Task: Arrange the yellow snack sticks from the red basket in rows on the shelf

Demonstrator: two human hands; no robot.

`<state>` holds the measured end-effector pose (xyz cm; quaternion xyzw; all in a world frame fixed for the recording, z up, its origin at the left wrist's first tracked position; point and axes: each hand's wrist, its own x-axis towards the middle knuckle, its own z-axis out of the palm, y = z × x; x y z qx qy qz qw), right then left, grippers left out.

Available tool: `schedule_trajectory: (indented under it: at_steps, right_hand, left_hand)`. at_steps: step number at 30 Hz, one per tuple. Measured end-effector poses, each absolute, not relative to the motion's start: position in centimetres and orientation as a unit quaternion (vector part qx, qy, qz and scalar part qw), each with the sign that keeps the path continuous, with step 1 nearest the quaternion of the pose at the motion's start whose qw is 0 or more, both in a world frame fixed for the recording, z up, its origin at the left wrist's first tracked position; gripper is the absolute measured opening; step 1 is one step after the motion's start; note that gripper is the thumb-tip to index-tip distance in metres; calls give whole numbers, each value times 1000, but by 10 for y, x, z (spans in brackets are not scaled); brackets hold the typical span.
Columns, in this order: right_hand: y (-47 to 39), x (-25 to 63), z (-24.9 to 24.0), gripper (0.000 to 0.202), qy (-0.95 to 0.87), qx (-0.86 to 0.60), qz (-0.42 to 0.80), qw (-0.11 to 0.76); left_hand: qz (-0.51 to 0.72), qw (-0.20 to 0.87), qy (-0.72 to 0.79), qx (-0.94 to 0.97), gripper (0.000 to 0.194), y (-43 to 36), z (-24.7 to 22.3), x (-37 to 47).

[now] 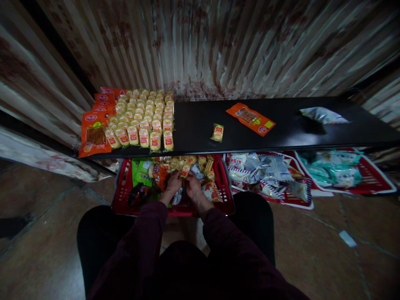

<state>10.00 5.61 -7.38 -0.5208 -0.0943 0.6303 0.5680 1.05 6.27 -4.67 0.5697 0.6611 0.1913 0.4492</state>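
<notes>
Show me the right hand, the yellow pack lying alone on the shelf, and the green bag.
Right hand [193,186]: head view, on the back of the hand.
Yellow pack [218,132]: head view, on its front.
Green bag [142,172]: head view, on its upper part.

We find open black shelf surface [193,125] around one small yellow packet [218,132]; the dense packet rows [142,121] block its left end, and an orange pouch [251,119] lies across the right-hand route.
</notes>
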Motion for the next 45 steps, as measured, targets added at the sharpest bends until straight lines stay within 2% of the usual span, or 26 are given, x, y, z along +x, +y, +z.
schedule_trajectory:
  at_steps: [5, 10, 18, 28, 35, 45]
  right_hand:
    - [53, 99, -70, 32, -119, -510, 606, 599]
    - [49, 100, -56, 38, -117, -512, 610, 593]
    - [39, 103, -38, 35, -154, -511, 599, 597]
    - [32, 108, -32, 31, -143, -521, 602, 588]
    - [27, 109, -26, 36, -123, -501, 614, 597]
    - [18, 101, -17, 33, -168, -526, 577, 602]
  left_hand:
    - [231, 444, 676, 541, 52, 60, -34, 10]
    - [256, 448, 680, 521, 47, 54, -31, 10]
    - [292, 403, 682, 536, 45, 45, -30, 15]
    - [276, 409, 683, 538, 40, 36, -15, 14]
    - [292, 401, 685, 533, 39, 31, -9, 15]
    - [393, 453, 673, 434, 35, 25, -12, 16]
